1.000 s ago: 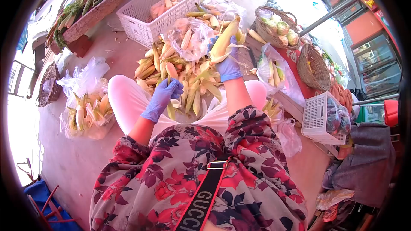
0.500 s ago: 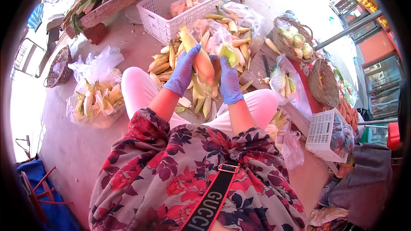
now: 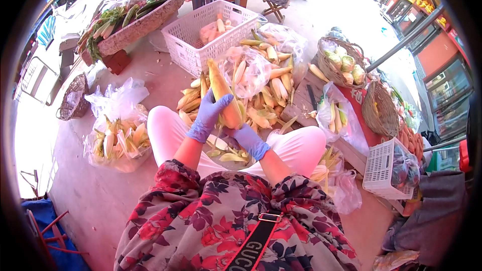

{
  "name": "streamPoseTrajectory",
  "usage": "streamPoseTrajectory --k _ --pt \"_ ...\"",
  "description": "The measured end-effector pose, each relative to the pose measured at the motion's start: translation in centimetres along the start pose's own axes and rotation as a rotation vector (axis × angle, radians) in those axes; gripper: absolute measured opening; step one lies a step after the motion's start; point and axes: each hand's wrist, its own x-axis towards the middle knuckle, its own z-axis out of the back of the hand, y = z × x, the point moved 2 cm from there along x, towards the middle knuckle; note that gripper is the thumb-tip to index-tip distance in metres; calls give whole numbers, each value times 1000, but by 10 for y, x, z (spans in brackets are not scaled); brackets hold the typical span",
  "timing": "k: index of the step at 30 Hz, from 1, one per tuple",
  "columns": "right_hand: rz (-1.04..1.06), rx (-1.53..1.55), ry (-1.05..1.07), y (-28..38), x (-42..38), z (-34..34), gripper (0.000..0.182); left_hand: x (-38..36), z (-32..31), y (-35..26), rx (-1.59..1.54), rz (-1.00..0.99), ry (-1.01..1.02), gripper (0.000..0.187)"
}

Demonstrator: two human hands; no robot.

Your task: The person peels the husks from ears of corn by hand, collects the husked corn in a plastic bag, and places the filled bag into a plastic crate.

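Observation:
My left hand point(image 3: 210, 115), in a thin blue-purple glove, is wrapped round an ear of corn point(image 3: 221, 86) in its yellow-green husk, tip pointing up and away. At the lower end of that ear my gloved right hand point(image 3: 246, 139) closes in, its fingers partly hidden beneath the base. Loose husk leaves point(image 3: 234, 156) lie between my legs below the hands. Just past the ear spreads a heap of corn point(image 3: 268, 103), some husked and some in husk, with a clear plastic bag point(image 3: 251, 73) on top.
Behind the heap stands a white plastic crate point(image 3: 183, 45) with a bag of pale ears inside. A bag of corn point(image 3: 120, 143) sits to my left. On the right are a cabbage basket point(image 3: 329, 60), a knife point(image 3: 312, 98) on a board and a smaller white crate point(image 3: 380, 165).
My right hand has come down from beside the ear to its base, and the green husk leaf it held is gone from it. My left hand keeps hold of the ear.

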Motion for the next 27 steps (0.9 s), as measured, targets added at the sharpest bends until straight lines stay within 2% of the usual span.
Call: streamPoseTrajectory --k 1,2,4,5,7,8,11,12,15,16,18,21,22,25,27 --pt "-13 6 -5 -4 1 2 25 0 -2 -4 73 0 34 49" --pt "-14 -199 -54 -6 3 7 31 1 -1 -3 72 14 26 49" --pt "250 -542 -205 0 2 6 32 4 1 1 77 44 20 50" --pt "380 -708 -286 1 0 4 34 2 -3 4 96 -7 -24 49" --pt "338 -912 -327 10 -6 1 40 -8 -15 16 125 -111 -116 47" --pt "319 -1015 -347 17 -9 -1 44 -9 -12 30 154 -9 -164 46" --pt "374 -989 -185 30 -21 -10 53 -8 -4 31 -183 282 -155 44" --pt "347 -878 -119 35 -27 -9 49 -8 0 31 -259 271 -121 42" --pt "480 -556 -208 30 -26 -12 40 -11 1 29 -373 250 -64 39" --pt "554 -546 -240 29 -27 -15 37 -11 1 30 -362 261 -31 42" --pt "697 -522 -302 28 -30 -20 31 -13 -1 27 -580 355 16 45" --pt "781 -848 -251 31 -35 -19 26 -15 3 18 -738 450 81 51" --pt "905 -884 -234 30 -34 -18 24 -15 3 13 -736 463 113 51" --pt "989 -903 -260 38 -42 -25 24 -12 2 7 -795 537 164 52" --pt "967 -972 -225 42 -49 -28 25 -9 5 10 -857 587 230 53"
